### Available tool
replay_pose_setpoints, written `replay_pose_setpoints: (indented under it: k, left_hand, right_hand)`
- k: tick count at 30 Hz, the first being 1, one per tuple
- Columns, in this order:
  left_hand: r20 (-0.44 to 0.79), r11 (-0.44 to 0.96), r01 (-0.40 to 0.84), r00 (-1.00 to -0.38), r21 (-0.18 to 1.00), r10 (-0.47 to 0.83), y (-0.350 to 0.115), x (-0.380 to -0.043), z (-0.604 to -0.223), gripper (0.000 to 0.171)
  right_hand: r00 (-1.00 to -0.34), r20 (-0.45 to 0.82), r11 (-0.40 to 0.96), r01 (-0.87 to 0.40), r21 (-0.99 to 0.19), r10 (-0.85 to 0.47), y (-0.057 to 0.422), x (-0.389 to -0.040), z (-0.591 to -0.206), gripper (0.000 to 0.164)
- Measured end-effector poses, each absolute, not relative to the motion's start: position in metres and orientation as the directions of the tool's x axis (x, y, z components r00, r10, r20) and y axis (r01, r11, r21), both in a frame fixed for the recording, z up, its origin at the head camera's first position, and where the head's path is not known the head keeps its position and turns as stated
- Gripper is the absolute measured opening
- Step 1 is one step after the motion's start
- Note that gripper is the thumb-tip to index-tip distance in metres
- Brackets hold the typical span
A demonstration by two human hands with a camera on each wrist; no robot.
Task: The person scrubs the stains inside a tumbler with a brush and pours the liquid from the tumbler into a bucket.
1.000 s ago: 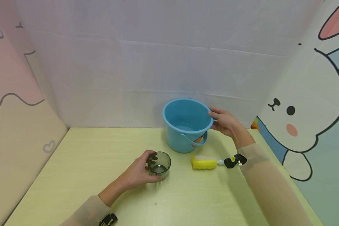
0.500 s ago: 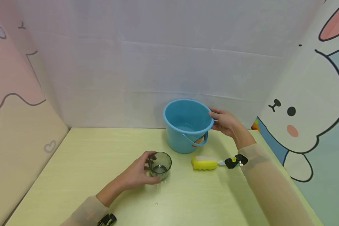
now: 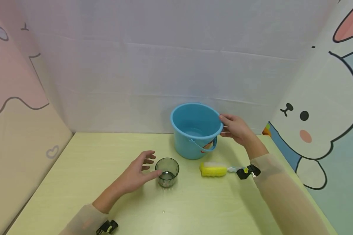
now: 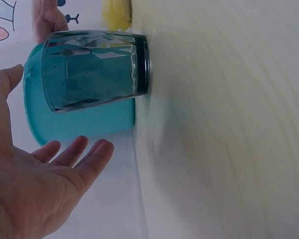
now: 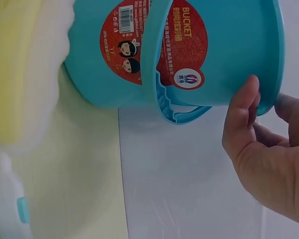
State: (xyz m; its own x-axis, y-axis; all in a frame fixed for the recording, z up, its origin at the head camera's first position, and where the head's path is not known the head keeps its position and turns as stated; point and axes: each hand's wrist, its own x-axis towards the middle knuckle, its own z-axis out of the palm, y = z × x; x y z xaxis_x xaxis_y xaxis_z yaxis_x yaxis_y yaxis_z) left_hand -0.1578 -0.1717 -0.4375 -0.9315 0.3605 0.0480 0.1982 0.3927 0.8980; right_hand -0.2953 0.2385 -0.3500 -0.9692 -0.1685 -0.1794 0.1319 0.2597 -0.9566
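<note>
A dark tinted glass [image 3: 166,178] stands upright on the table, with little visible inside it. My left hand [image 3: 133,178] is just left of it, fingers spread and the thumb pointing at its near side. In the left wrist view a gap shows between the fingers [image 4: 97,157] and the glass [image 4: 97,72]. Behind it, a blue plastic bucket [image 3: 183,143] stands upright, its handle hanging down the front. My right hand [image 3: 238,130] holds the bucket's right rim, thumb at the top edge and fingers bent below it, as the right wrist view shows.
A yellow and white sponge brush [image 3: 213,170] lies in front of the bucket, its handle pointing right, partly behind the right wrist camera. A pale wall sheet [image 3: 120,114] rises behind the table [image 3: 100,150]. Cartoon-printed sheets stand at both sides.
My left hand has let go of the glass and drawn back to the left, its fingers spreading. The right thumb has slid slightly outward on the bucket's rim. Glass and bucket stay in place.
</note>
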Motion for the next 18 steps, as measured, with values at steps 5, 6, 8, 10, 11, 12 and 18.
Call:
replay_pose_setpoints:
  k: [5,6,8,10,11,12,18]
  left_hand:
    - [0.101,0.398,0.224,-0.947,0.890,0.306,-0.177,-0.161,-0.433,0.071]
    - [0.115,0.399,0.230,-0.950,0.888,0.292,-0.178,-0.162,-0.432,0.069]
    - [0.149,0.410,0.250,-0.953,0.877,0.264,-0.180,-0.164,-0.430,0.063]
    - [0.175,0.424,0.263,-0.956,0.866,0.235,-0.181,-0.165,-0.428,0.059]
    - [0.185,0.432,0.267,-0.957,0.862,0.222,-0.182,-0.166,-0.427,0.057]
    - [0.194,0.438,0.270,-0.958,0.857,0.211,-0.182,-0.166,-0.426,0.056]
    - [0.247,0.493,0.297,-0.955,0.818,0.164,-0.185,-0.167,-0.421,0.055]
  right_hand:
    - [-0.973,-0.173,0.288,0.122,-0.950,-0.156,0.244,-0.292,-0.351,0.064]
    - [-0.974,-0.171,0.295,0.120,-0.948,-0.152,0.245,-0.290,-0.351,0.064]
    - [-0.977,-0.161,0.317,0.110,-0.942,-0.140,0.246,-0.287,-0.352,0.063]
    - [-0.981,-0.146,0.344,0.092,-0.934,-0.132,0.247,-0.283,-0.352,0.063]
    - [-0.983,-0.134,0.359,0.080,-0.930,-0.128,0.247,-0.281,-0.352,0.063]
    - [-0.985,-0.123,0.373,0.070,-0.925,-0.122,0.247,-0.278,-0.352,0.063]
    - [-0.994,-0.034,0.471,-0.020,-0.882,-0.105,0.248,-0.262,-0.356,0.065]
